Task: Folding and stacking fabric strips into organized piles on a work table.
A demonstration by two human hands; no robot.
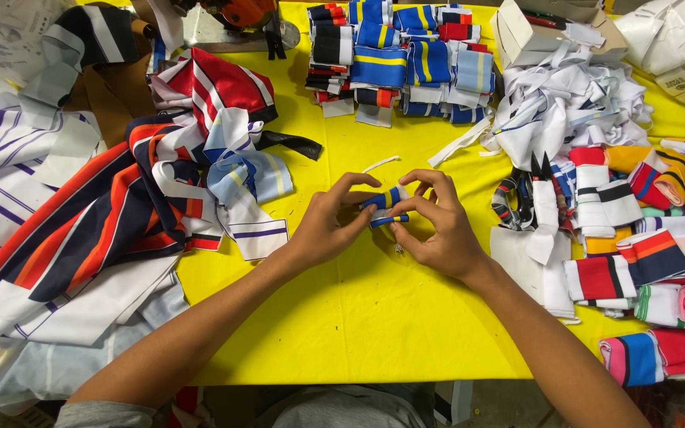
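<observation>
The small blue knit cuff strip with yellow and white stripes lay rolled, its long axis running roughly left to right above the yellow tabletop. Stacked blue striped cuffs stood beyond; black scissors lay to the right. The left hand and right hand met, fingers pinched on it.

Small blue fabric strip with yellow and white stripes, folded, held above yellow table centre
</observation>
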